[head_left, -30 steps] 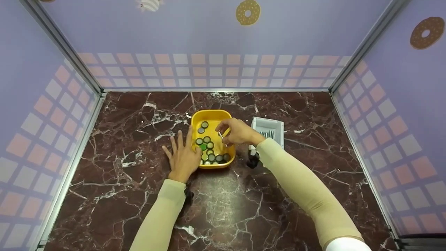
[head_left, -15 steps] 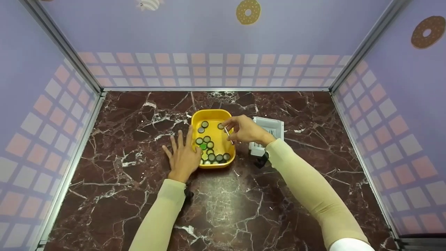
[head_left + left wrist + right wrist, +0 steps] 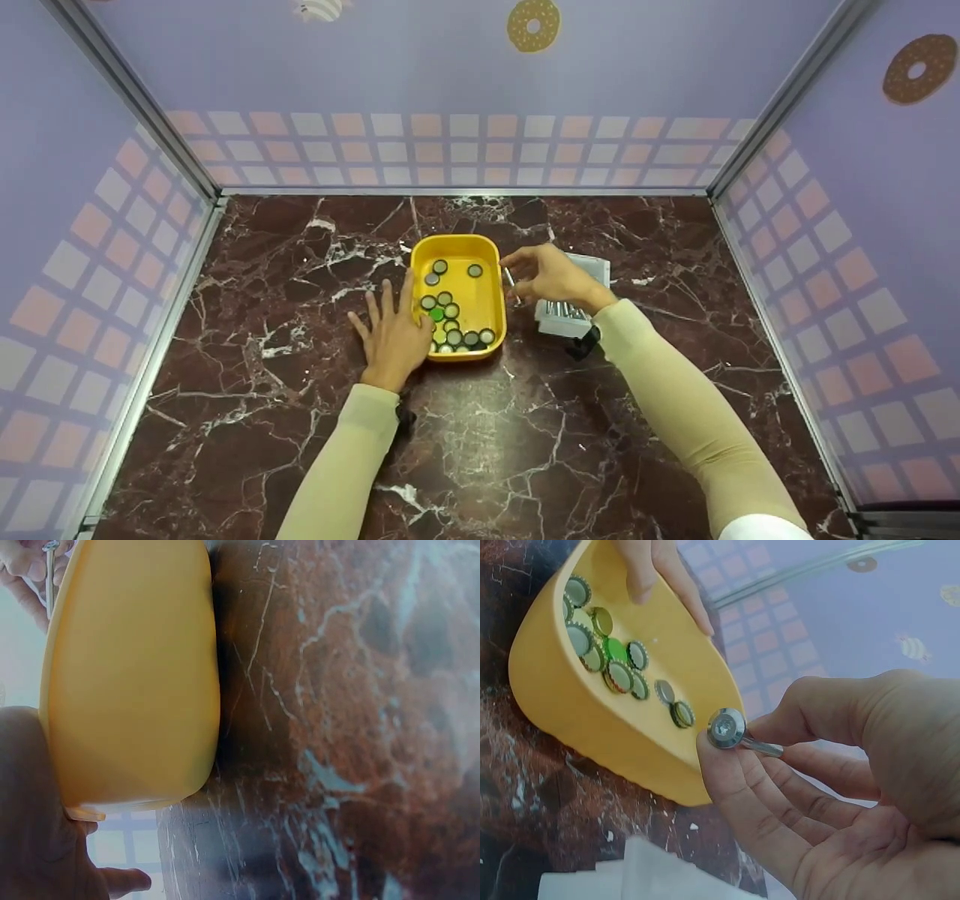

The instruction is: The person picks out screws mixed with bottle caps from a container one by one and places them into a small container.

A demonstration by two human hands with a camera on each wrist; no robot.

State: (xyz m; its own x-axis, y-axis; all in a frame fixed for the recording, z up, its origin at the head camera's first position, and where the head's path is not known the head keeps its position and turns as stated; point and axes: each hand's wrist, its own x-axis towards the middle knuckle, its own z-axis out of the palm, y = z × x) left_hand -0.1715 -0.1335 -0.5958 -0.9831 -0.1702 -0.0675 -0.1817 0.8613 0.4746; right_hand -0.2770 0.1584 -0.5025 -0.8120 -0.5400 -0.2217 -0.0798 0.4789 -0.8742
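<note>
My left hand (image 3: 395, 341) is at the left side of a yellow tray (image 3: 501, 315), its thumb inside the wall and the index finger outside, holding the rim between them. The other fingers spread out over the table. Several bottle caps (image 3: 617, 676) lie in the tray, mostly at its near end, one of them bright green (image 3: 437, 315). My right hand (image 3: 559, 274) is just right of the tray and pinches a metal bolt (image 3: 726, 727) between thumb and fingertips. Its round head has a socket, and the shank is partly hidden by the fingers.
A grey-white bin (image 3: 564, 327) holding several metal bolts (image 3: 559, 309) stands to the right of the tray, partly covered by my right hand and wrist. Patterned walls (image 3: 450, 150) enclose the dark marble table (image 3: 285, 300) at the back and both sides.
My right hand has moved right with the bolt, from over the tray to outside its right rim, uncovering a cap at the tray's far right. My left hand and the tray stay put.
</note>
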